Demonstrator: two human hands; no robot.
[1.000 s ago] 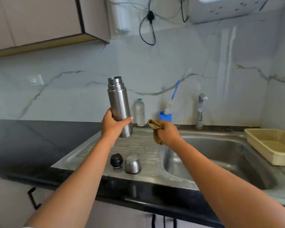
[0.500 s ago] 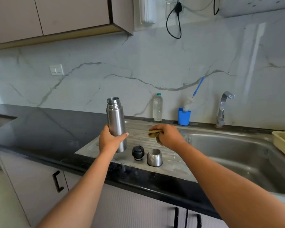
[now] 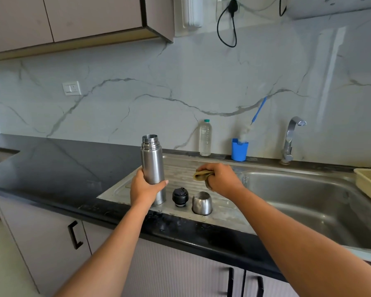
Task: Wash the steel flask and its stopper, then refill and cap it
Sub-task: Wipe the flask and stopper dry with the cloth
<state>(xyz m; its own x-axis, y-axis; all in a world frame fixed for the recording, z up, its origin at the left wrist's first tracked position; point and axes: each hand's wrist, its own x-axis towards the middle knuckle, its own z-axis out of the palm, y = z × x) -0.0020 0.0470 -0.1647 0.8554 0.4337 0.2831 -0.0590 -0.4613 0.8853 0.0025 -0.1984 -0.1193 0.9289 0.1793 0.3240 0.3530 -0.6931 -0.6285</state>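
The steel flask (image 3: 152, 163) stands upright and uncapped at the near left of the steel draining board (image 3: 180, 170). My left hand (image 3: 142, 187) grips its lower half. Just right of it on the board stand the black stopper (image 3: 180, 196) and the steel cup lid (image 3: 202, 203), mouth down. My right hand (image 3: 220, 177) holds a crumpled tan cloth (image 3: 201, 176) low over the board, behind the lid.
The sink basin (image 3: 308, 202) lies to the right, with the tap (image 3: 290, 138) behind it. A clear plastic bottle (image 3: 205, 137) and a blue cup (image 3: 239, 149) holding a bottle brush stand at the wall. A beige basket (image 3: 368, 183) overhangs the basin's right side. Black countertop (image 3: 51, 163) stretches left.
My left hand has lowered the flask from mid-air down to the draining board beside the stopper. My right hand with the cloth has also come down, and the view has shifted left.
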